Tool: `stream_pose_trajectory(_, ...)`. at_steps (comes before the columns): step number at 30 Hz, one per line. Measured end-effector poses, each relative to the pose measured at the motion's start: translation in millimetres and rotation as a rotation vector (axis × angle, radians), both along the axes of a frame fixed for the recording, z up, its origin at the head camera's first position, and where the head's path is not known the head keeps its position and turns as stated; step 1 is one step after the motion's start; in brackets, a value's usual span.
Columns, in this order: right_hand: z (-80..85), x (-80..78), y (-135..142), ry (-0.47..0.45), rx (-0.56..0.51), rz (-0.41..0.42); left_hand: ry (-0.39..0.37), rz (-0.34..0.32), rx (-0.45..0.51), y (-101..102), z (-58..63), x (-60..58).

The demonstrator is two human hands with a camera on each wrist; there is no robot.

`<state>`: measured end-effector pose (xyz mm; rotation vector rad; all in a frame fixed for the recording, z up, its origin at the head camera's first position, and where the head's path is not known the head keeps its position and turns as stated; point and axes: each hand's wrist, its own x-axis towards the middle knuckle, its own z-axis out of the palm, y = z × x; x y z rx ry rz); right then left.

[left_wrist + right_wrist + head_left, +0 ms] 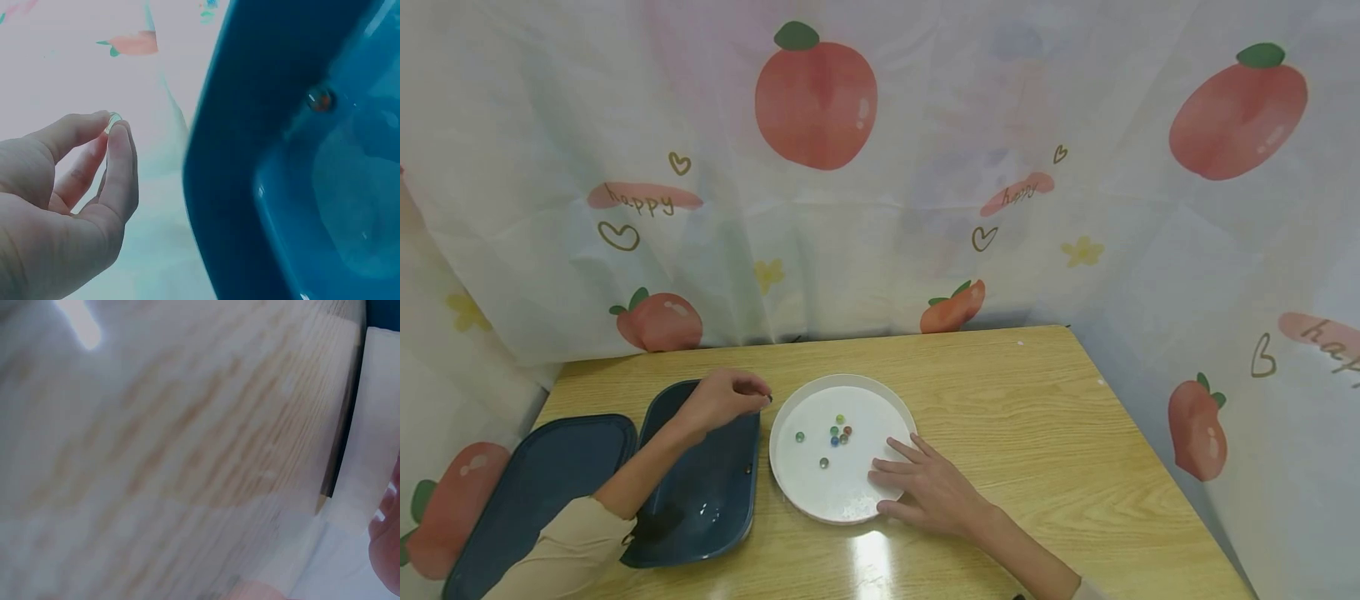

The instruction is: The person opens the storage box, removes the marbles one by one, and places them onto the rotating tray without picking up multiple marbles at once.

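Note:
My left hand (718, 402) pinches a small clear glass marble (113, 122) between thumb and fingertips, above the far right rim of a dark blue bin (711, 508). Inside that bin a marble with an orange tint (320, 99) shows in the left wrist view. Several glass marbles (834, 432), among them green, blue and reddish ones, lie on a round white tray (805, 487) right of the bin. With its fingers spread, my right hand (932, 493) rests at the tray's right edge. Only part of a finger (386, 550) appears in the right wrist view.
A second dark blue tray or lid (553, 467) lies left of the bin. Everything stands on a wood-grain table (1037, 417). A white curtain (880, 233) printed with fruit hangs behind the table and along its sides.

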<state>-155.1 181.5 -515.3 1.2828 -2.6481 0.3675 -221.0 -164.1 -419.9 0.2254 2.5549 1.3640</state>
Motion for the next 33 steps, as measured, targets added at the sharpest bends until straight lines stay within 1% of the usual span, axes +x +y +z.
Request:
stream_pose_trajectory(7,1.1,0.5,-1,-0.01,-0.006,0.003,0.011,0.024,0.012,29,-1.2,-8.1)
stream_pose_trajectory(14,-1.2,-0.1,0,-0.008,-0.007,0.002,0.005,0.054,0.062,53,-6.1,-16.5)
stream_pose_trajectory(17,-1.3,-0.1,1,-0.007,-0.006,0.001,0.004,0.065,0.067,61,-8.6,-18.4)
stream_pose_trajectory(19,-1.0,-0.1,0,-0.009,-0.005,0.001,0.004,0.074,0.049,67,-10.7,-19.4)
stream_pose_trajectory(24,-0.6,0.0,0,-0.02,-0.006,-0.004,-0.019,0.114,0.023,80,-17.1,-22.6)
stream_pose_trajectory(28,-0.4,-0.2,0,-0.022,-0.005,-0.004,-0.048,0.14,0.02,88,-19.6,-23.7)
stream_pose_trajectory(33,0.9,-0.2,0,-0.026,-0.008,-0.003,-0.08,0.159,0.045,95,-22.9,-23.4)
